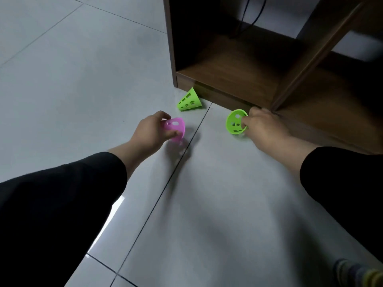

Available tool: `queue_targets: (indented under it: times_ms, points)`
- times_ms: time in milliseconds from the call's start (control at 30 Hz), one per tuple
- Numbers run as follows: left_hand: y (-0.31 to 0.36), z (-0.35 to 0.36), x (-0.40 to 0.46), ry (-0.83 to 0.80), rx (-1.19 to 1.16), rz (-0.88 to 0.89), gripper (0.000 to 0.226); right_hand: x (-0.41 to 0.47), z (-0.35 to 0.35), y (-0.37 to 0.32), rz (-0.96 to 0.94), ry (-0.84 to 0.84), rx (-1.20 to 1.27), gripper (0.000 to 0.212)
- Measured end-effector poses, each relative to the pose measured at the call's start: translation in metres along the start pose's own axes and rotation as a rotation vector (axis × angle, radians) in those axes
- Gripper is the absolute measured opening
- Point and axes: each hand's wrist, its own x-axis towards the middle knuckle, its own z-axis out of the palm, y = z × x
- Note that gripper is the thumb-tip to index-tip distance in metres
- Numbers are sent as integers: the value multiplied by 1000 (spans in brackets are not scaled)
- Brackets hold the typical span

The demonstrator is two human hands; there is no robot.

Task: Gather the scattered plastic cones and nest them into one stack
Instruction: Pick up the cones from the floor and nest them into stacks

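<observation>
- Holding one cone each, head view: left hand [149, 129] pinches the pink cone [175, 129] just above the floor [62, 90]; right hand [263, 129] grips a green cone [233, 123] by its rim.
- A second green cone [189, 100] stands untouched by the shelf [228, 65].
- Nothing is nested yet; I judge the task barely begun.

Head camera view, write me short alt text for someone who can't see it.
A person's left hand holds a pink perforated plastic cone and the right hand a green perforated plastic cone over a grey tiled floor. Another green cone stands beside a brown wooden cabinet.
</observation>
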Motion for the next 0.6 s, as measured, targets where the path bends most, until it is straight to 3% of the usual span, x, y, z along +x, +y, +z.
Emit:
queue_targets:
  times_ms: [167, 267, 367, 467, 600]
  points:
    - [71, 23, -39, -65, -349, 39, 44, -65, -47, 14, 314, 33, 655, 16]
    - [125, 36, -74, -152, -460, 119, 39, -127, -89, 25, 489, 125, 1210, 25]
    - [175, 47, -118, -235, -516, 212, 37, -195, -129, 40, 521, 244, 1516, 28]
    - [221, 57, -171, -305, -534, 286, 32, -269, -161, 60, 511, 313, 1422, 32]
    - [268, 78, -246, -422, -402, 441, 35, -377, -187, 86, 523, 234, 843, 29]
